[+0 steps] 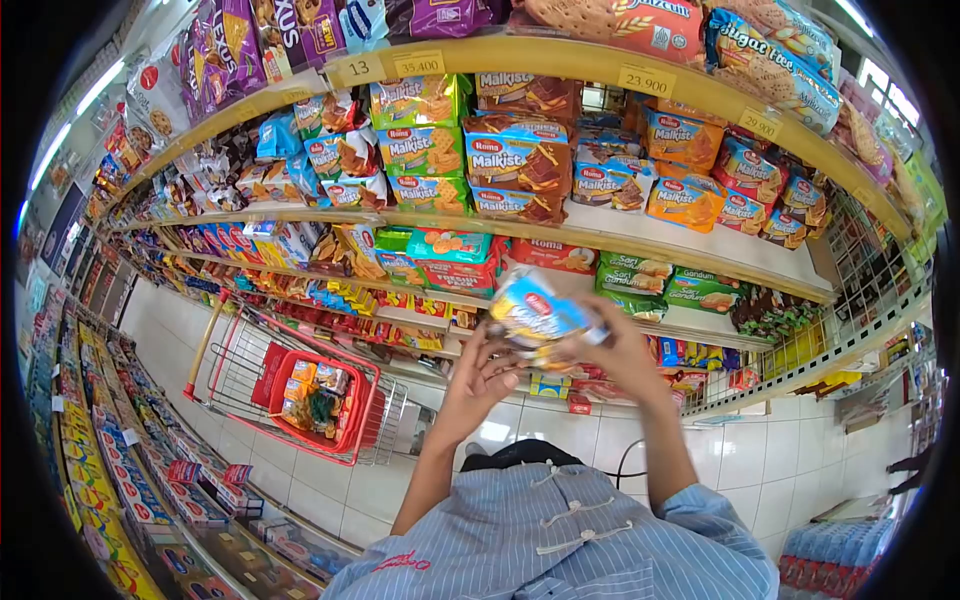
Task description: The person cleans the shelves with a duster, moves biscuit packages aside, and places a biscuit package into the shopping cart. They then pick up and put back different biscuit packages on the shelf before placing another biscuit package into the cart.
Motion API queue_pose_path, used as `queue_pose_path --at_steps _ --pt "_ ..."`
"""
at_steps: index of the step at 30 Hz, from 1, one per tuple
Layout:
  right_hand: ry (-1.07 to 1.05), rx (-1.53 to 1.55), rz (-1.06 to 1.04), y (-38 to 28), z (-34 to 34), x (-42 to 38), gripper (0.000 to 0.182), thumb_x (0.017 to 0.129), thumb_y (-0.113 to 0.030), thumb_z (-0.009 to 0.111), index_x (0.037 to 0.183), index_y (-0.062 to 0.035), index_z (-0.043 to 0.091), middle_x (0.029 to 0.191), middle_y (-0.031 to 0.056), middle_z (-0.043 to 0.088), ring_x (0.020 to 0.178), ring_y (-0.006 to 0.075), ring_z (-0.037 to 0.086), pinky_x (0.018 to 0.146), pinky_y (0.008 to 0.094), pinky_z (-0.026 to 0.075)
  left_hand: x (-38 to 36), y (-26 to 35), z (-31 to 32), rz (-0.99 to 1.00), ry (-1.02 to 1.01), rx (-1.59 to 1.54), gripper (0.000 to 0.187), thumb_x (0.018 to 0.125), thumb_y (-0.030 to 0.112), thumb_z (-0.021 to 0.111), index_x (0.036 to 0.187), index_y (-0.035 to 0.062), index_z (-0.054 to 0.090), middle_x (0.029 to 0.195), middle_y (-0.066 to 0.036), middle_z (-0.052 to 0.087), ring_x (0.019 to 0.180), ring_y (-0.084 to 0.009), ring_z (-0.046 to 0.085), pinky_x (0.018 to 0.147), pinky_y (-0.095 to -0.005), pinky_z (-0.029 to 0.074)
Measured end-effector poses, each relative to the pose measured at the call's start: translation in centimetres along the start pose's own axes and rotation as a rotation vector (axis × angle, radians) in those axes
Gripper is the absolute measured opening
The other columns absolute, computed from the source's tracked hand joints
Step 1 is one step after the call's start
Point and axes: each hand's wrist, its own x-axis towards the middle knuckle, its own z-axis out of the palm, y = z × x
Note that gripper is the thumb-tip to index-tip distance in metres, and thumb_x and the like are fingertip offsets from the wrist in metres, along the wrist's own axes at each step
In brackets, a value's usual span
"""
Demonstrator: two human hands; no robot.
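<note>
A blue, white and brown Roma biscuit pack (540,315) is held in front of my chest, tilted and a little blurred. My right hand (625,350) grips its right end, fingers wrapped over the wrapper. At the pack's left lower edge is my left hand (478,385), with bent fingers against it and the palm partly showing. Just beyond the pack, the shelf carries brown Malkist packs (520,165), green Malkist packs (420,150) and similar blue-and-white packs (610,183). Orange Malkist packs (685,203) sit to the right of those.
A shopping cart (215,350) with a red basket (368,405) holding several packs stands at my left. Yellow shelf edges (470,55) with price tags curve overhead. Lower shelves hold green Sari Gandum packs (700,290). Another stocked shelf (110,470) runs along the far left. Wrapped bottles (835,555) stand at lower right.
</note>
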Motion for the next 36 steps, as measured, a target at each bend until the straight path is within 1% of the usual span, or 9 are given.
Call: queue_pose_path --at_steps 3,4,9,11,19,23,29,34,36 --pt "0.177 0.005 0.016 -5.5 -6.1 0.7 0.064 0.076 -0.018 0.080 0.132 -0.0046 0.051 0.112 0.0093 0.061 0.099 0.0145 0.060 0.081 0.0295 0.052 0.2 2.2 0.4 0.031 -0.029 0.259 0.077 0.089 0.004 0.065 0.151 0.0079 0.019 0.140 -0.016 0.043 0.122 -0.0228 0.051 0.100 -0.0342 0.043" --pt "0.255 -0.023 -0.106 -5.9 -7.9 1.3 0.063 0.076 -0.016 0.079 0.131 -0.0045 0.051 0.111 0.0090 0.062 0.098 0.0145 0.061 0.080 0.0291 0.052 -0.3 2.0 -0.2 0.024 -0.031 0.255 0.077 0.089 0.004 0.065 0.151 0.0079 0.019 0.140 -0.016 0.043 0.122 -0.0228 0.051 0.100 -0.0342 0.043" --pt "0.447 -0.033 -0.278 -7.7 -12.7 4.8 0.062 0.075 -0.013 0.078 0.130 -0.0036 0.052 0.109 0.0088 0.062 0.095 0.0155 0.062 0.077 0.0289 0.052 -5.2 -2.6 -5.1 -0.180 0.246 0.361 0.060 0.092 0.009 0.062 0.145 0.0056 0.034 0.130 -0.013 0.052 0.113 -0.0174 0.055 0.094 -0.0299 0.044" --pt "0.447 -0.258 -0.419 -6.2 -14.0 6.6 0.060 0.076 -0.013 0.078 0.129 -0.0026 0.052 0.112 0.0089 0.061 0.095 0.0158 0.061 0.081 0.0291 0.051 -7.9 -4.5 -6.7 -0.266 0.308 0.382 0.058 0.092 0.010 0.062 0.143 0.0051 0.036 0.127 -0.013 0.054 0.109 -0.0166 0.055 0.093 -0.0291 0.044" --pt "0.247 -0.261 -0.311 -3.5 -13.0 9.8 0.066 0.071 -0.016 0.082 0.130 -0.0047 0.054 0.119 0.0113 0.058 0.104 0.0198 0.058 0.092 0.0317 0.046 -15.5 -9.5 -8.9 -0.457 0.488 0.431 0.053 0.093 0.022 0.061 0.140 0.0079 0.042 0.119 -0.008 0.058 0.102 -0.0173 0.060 0.085 -0.0317 0.048" --pt "0.480 -0.404 -0.363 -3.0 -11.4 9.8 0.067 0.071 -0.021 0.083 0.128 -0.0035 0.053 0.117 0.0140 0.060 0.106 0.0227 0.059 0.095 0.0349 0.045 -15.2 -9.3 -8.6 -0.464 0.525 0.436 0.054 0.093 0.026 0.063 0.140 0.0078 0.043 0.116 -0.008 0.059 0.100 -0.0167 0.060 0.084 -0.0304 0.048" --pt "0.533 -0.268 -0.320 -0.9 -9.2 9.9 0.062 0.073 -0.023 0.083 0.123 0.0000 0.053 0.111 0.0165 0.063 0.104 0.0248 0.061 0.092 0.0375 0.047 -13.3 -10.4 -9.9 -0.463 0.443 0.529 0.054 0.093 0.023 0.063 0.140 0.0060 0.042 0.115 -0.007 0.059 0.099 -0.0147 0.057 0.085 -0.0293 0.047" --pt "0.499 -0.500 -0.165 -4.0 -9.3 7.9 0.068 0.074 -0.035 0.080 0.126 0.0005 0.053 0.105 0.0231 0.065 0.101 0.0346 0.063 0.088 0.0395 0.048 -10.3 -9.7 -8.4 -0.502 0.355 0.522 0.053 0.090 0.021 0.067 0.137 0.0049 0.046 0.118 -0.012 0.058 0.097 -0.0149 0.057 0.086 -0.0284 0.046" --pt "0.585 -0.533 -0.174 -3.4 -9.4 7.2 0.064 0.076 -0.032 0.079 0.124 0.0014 0.054 0.103 0.0210 0.066 0.101 0.0314 0.064 0.088 0.0384 0.049 -10.0 -9.9 -8.3 -0.478 0.312 0.550 0.054 0.090 0.021 0.067 0.137 0.0049 0.046 0.119 -0.013 0.058 0.098 -0.0155 0.058 0.085 -0.0285 0.047"
